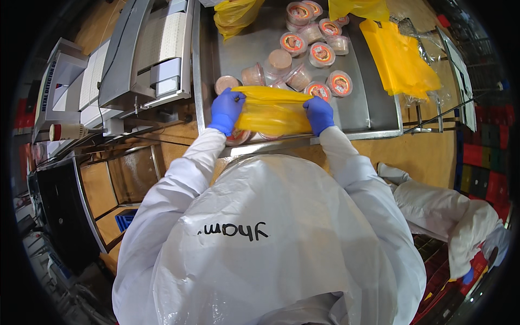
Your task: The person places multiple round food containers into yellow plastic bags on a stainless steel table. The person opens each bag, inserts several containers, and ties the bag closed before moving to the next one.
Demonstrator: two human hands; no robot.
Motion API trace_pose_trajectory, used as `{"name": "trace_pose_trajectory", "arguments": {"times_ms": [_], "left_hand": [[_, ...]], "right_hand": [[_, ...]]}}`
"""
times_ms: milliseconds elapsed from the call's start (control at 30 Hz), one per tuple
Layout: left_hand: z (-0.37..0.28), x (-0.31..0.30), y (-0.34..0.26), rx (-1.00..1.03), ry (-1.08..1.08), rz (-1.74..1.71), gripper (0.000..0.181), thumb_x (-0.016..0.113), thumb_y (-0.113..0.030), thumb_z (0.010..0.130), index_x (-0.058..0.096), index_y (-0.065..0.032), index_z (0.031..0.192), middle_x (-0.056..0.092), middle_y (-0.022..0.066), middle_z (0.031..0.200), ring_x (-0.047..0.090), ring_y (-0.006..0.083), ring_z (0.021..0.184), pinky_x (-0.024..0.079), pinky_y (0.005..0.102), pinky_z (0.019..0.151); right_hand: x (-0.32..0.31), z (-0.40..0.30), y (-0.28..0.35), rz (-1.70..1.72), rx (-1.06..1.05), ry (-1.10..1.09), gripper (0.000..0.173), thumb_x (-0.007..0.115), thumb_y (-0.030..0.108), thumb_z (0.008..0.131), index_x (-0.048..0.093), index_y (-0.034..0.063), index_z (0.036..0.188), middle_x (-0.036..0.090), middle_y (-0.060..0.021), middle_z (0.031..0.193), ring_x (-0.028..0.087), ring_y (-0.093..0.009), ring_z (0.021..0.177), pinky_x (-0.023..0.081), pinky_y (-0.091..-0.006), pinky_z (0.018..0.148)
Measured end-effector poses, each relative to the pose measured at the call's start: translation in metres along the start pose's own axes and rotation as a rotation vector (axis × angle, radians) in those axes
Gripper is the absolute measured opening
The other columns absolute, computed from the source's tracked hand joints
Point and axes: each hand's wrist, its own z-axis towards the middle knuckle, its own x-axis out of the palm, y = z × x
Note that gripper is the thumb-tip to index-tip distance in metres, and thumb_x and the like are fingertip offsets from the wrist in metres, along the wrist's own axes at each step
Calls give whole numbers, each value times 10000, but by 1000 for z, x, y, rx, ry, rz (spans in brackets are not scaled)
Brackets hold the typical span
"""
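Note:
A yellow plastic bag is stretched sideways between my two blue-gloved hands near the front rim of a steel tray table. My left hand grips its left end, and my right hand pinches the right end. Sealed round tubs lie partly under the bag's front edge, one of them a tub by my left hand. Beyond the bag are several clear plastic tubs with orange labels, such as a tub right of my right hand. Some lie tipped, including a tub with pinkish-beige contents.
A metal detector conveyor adjoins the table's left side. A filled yellow bag stands at the back left. Flat yellow bags hang over the right edge. At the right, a person in white bends over red crates.

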Motion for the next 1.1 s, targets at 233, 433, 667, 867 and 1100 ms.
{"name": "trace_pose_trajectory", "arguments": {"times_ms": [233,433,667,867,1100], "left_hand": [[-22,-24,-5,148,-123,666,319,556,-189,792,558,-163,1110,595,145,1023,584,332,874,473,381,756],[-72,-52,31,-56,278,59,283,569,-124,774,624,-165,1049,624,164,938,591,312,890,471,363,778],[-18,-100,100,-217,137,-558,305,638,-129,768,618,-46,1061,641,83,895,589,147,835,481,300,754],[103,21,-28,-59,312,-570,414,649,-249,761,572,-1,1084,586,176,1051,605,260,896,477,332,772],[168,151,-93,-66,427,221,664,723,-407,659,472,-69,1172,512,217,1143,538,358,1010,452,412,847]], "right_hand": [[1,-5,21,-244,-151,-45,209,617,94,732,615,24,928,587,-136,734,595,-282,697,477,-359,664],[12,-29,31,380,68,228,206,607,94,752,630,70,955,600,-114,944,597,-298,838,473,-354,706],[38,-49,31,236,-14,29,202,603,69,676,613,68,878,499,-84,1221,580,-294,911,473,-368,761],[18,-45,45,121,-14,141,208,573,77,705,637,125,897,473,-15,1262,591,-249,894,480,-353,775],[7,-46,50,110,-42,122,205,572,120,745,643,186,926,450,-12,1285,591,-234,899,489,-348,757]]}}
